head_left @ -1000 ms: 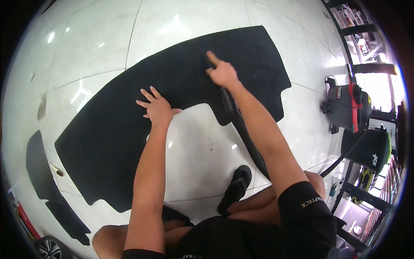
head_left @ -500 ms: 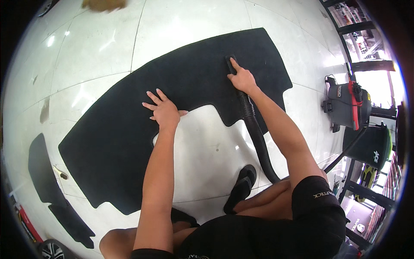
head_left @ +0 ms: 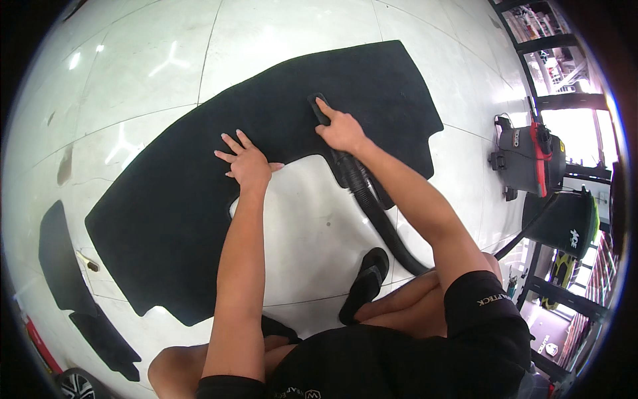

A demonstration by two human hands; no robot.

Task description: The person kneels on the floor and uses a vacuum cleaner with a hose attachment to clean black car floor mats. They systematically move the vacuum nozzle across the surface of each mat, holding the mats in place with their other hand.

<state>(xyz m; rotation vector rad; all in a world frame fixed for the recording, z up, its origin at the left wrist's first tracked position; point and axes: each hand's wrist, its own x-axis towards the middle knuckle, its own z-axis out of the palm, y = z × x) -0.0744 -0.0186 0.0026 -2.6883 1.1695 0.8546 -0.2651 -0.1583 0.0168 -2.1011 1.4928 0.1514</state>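
Observation:
A large black carpet mat (head_left: 166, 193) lies flat on the floor in front of me, curved along its far edge and notched on the near side. My left hand (head_left: 249, 165) presses on it with fingers spread, the thumb by the cut-out edge. My right hand (head_left: 342, 131) is closed round a black vacuum nozzle (head_left: 319, 106), index finger stretched along its top. The nozzle's tip rests on the mat right of my left hand. From it a ribbed black vacuum hose (head_left: 375, 216) runs back toward my right leg.
A grey and red shop vacuum (head_left: 525, 156) stands at the right, beside a dark bin (head_left: 561, 223). Smaller dark mats (head_left: 63, 259) lie at the left, with a brush (head_left: 88, 262) near them. A car wheel (head_left: 76, 386) shows at the lower left. My sandalled foot (head_left: 365, 286) is near the cut-out.
My right hand has drawn the vacuum nozzle leftward across the mat, closer to my left hand, and the hose has swung along. My left hand stays pressed on the mat.

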